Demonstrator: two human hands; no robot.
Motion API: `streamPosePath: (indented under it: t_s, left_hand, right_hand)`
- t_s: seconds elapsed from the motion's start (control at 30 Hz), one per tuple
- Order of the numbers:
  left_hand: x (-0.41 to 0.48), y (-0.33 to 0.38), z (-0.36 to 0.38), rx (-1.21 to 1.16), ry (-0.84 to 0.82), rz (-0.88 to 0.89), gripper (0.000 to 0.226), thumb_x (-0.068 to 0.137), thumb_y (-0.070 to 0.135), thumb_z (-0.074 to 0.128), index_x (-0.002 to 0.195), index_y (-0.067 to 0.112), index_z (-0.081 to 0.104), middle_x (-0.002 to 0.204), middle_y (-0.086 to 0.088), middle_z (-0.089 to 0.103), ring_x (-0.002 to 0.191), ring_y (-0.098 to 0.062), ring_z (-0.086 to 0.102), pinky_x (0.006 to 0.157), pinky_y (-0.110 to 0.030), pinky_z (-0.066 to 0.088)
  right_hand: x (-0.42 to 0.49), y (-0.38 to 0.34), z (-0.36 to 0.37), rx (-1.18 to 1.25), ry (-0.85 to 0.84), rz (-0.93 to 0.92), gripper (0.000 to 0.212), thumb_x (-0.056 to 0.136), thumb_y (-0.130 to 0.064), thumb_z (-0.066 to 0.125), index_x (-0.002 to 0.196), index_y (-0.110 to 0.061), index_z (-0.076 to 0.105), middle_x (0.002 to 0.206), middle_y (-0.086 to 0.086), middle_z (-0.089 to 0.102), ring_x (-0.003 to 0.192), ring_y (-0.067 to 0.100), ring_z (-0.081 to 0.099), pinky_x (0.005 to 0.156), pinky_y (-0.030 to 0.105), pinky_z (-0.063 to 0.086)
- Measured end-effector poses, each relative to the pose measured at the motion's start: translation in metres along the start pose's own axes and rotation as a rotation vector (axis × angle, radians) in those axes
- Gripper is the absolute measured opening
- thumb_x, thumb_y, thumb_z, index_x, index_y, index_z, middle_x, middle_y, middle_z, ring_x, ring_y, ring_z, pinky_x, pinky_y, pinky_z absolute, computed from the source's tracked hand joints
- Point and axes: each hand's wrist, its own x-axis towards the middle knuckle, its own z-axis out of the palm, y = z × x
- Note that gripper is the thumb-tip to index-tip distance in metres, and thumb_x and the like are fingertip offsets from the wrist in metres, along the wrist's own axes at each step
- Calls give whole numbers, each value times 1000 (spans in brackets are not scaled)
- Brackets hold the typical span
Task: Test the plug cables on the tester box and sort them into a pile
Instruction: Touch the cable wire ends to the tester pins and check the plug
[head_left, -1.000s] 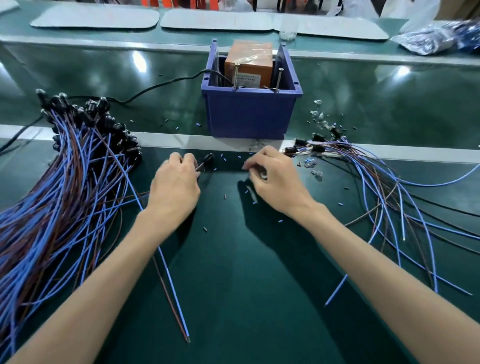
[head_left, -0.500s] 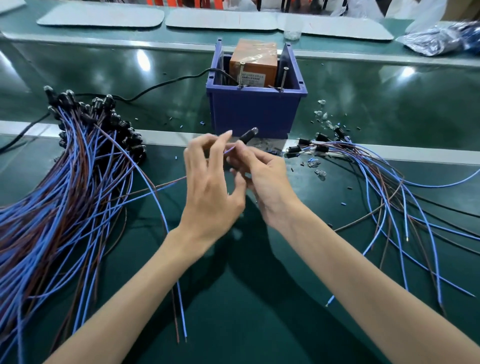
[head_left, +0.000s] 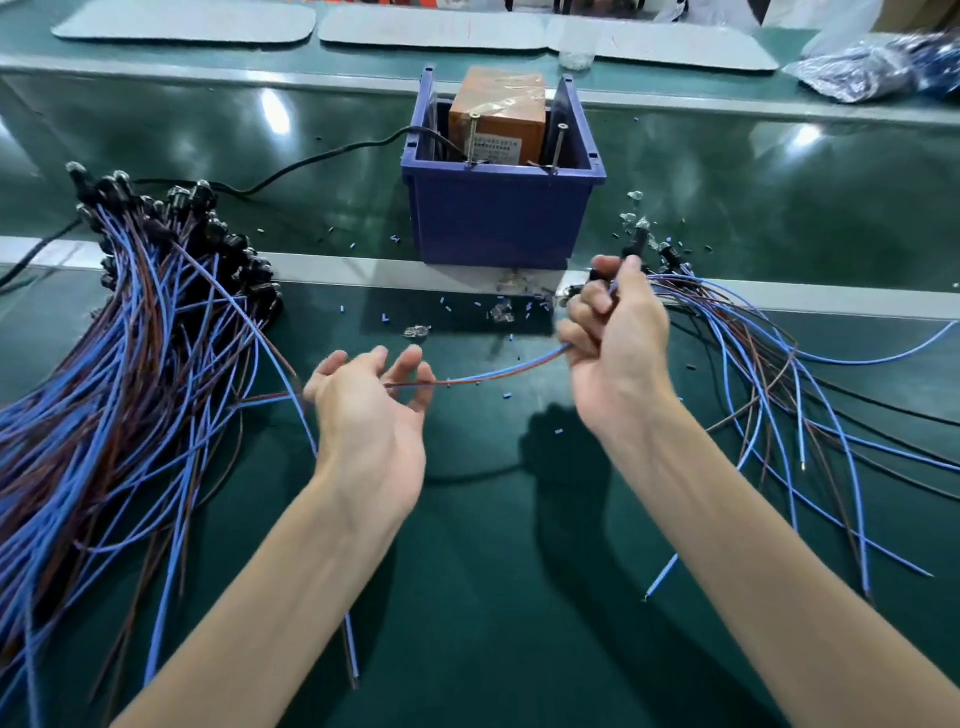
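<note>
A: Holding anything, those two hands?

B: The right hand curls round one plug cable, its black moulded plug poking up above the thumb. The cable's thin blue and brown wires sag across to the left hand, whose fingers are spread, palm up.

A: And around them?

B: A thick pile lies to the left and a looser bunch to the right. One orange tester box sits in a blue plastic bin.

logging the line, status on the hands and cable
Left hand open, wire tail across its fingers. Right hand grips plug cable near plug. Nothing between it and tester box.
</note>
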Motion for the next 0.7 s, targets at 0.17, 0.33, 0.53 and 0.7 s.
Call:
streamPosePath:
  t_s: [0.17,0.33,0.53,0.7]
  left_hand:
    - [-5,-24,10,399,-101,105,34,98,8,41,114,35,29,94,5,49,50,-5,51,41,-16,37]
    - [20,-38,10,716,-199,314,62,101,23,35,147,34,-5,89,12,57,41,-2,47,59,-27,39]
    - [36,-39,6,686,-270,450,25,106,26,30,96,24,53,62,9,51,40,-5,32,43,-21,29]
    - [40,-45,-5,957,-491,621,33,103,19,40,76,26,57,51,15,45,48,-4,37,50,-17,34]
  right_hand:
    - [4,-8,-34,-477,-81,76,23,99,-20,45,78,-16,53,48,-11,28,37,1,20,34,13,17]
    - [-5,-5,-44,-886,-263,42,26,98,-21,50,75,-17,60,46,-15,32,40,2,23,37,13,20]
    - [3,-10,-36,-1056,-261,-48,36,99,-29,48,68,-19,62,52,-12,35,49,4,30,47,18,25]
    - [10,-8,-34,-946,-324,-64,25,98,-27,52,81,-17,67,57,-9,37,42,1,29,39,12,25]
